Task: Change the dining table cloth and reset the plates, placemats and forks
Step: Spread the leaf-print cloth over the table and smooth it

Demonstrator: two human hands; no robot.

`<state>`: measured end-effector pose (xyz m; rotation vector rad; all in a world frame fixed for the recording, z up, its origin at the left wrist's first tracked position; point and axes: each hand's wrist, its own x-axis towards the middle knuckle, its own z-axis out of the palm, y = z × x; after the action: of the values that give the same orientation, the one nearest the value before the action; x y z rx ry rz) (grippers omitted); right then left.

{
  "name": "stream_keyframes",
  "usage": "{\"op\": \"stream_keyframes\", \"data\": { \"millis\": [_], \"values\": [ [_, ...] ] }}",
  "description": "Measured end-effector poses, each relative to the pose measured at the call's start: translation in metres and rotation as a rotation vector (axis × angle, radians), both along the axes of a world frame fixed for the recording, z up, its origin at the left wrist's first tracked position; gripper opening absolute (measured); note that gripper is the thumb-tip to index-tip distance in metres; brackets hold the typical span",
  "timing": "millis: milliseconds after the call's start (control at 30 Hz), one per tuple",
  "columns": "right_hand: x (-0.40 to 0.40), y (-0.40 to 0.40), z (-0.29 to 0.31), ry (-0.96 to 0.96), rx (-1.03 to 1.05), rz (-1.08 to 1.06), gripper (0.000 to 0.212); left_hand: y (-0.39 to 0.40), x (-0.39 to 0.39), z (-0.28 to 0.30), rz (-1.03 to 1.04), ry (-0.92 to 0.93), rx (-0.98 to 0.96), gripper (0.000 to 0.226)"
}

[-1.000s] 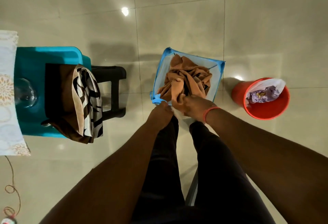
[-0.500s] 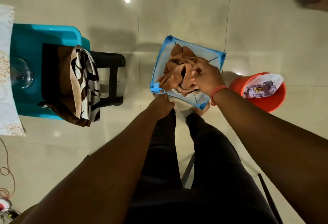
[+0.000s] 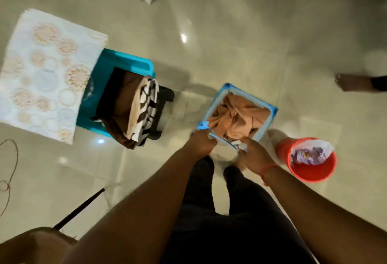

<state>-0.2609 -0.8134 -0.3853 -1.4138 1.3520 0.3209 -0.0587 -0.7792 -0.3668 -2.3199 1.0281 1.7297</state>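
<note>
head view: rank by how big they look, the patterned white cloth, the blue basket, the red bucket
1. patterned white cloth, clearly largest
2. blue basket
3. red bucket, not much smaller than the basket, and it sits nearer the camera, so that order is unsure

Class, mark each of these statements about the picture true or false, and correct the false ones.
1. The orange-brown cloth lies inside the blue-rimmed fabric basket. True.
2. The left hand grips the near rim of that basket. True.
3. The red plastic bucket stands to the left of the basket. False: it stands to the right.
4. The brown and white patterned folded cloth lies on the floor. False: it rests on the turquoise plastic stool.
5. The right hand is at the basket's near rim. True.
6. The bucket is empty. False: it holds white and purple crumpled material.
</note>
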Motion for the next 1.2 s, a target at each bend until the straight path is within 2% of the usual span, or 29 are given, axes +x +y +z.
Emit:
{"op": "stream_keyframes", "data": {
  "millis": [133,333,433,500,533,667,733,900,1067,1200],
  "values": [
    [0.03,-0.001,0.029,0.022,-0.034,0.157,0.036,0.024,0.047,0.054,0.093,-0.064,-0.058,0.056],
    [0.129,-0.03,0.04,-0.059,-0.131,0.378,0.024,0.067,0.148,0.093,0.267,-0.192,-0.112,0.053],
    [0.2,-0.031,0.055,0.003,-0.157,0.363,0.041,0.095,0.21,0.099,0.321,-0.209,-0.133,0.041],
    [0.249,-0.024,0.073,0.006,-0.146,0.326,0.043,0.112,0.254,0.103,0.35,-0.193,-0.145,0.024],
    [0.271,-0.021,0.078,-0.002,-0.141,0.321,0.043,0.12,0.275,0.105,0.376,-0.184,-0.157,0.022],
    [0.366,0.005,0.085,-0.009,-0.157,0.292,0.041,0.167,0.372,0.107,0.493,-0.21,-0.144,0.039],
    [0.4,0.019,0.089,-0.008,-0.165,0.285,0.04,0.188,0.407,0.106,0.555,-0.229,-0.123,0.039],
    [0.433,0.033,0.091,0.066,-0.151,0.3,0.042,0.197,0.434,0.094,0.547,-0.182,-0.115,0.037],
    [0.428,0.017,0.077,0.154,-0.139,0.002,0.056,0.183,0.41,0.076,0.418,-0.05,-0.102,0.041],
    [0.425,0.0,0.049,0.147,0.078,-0.439,0.067,0.183,0.392,0.067,0.292,-0.021,-0.042,0.042]
  ]
}}
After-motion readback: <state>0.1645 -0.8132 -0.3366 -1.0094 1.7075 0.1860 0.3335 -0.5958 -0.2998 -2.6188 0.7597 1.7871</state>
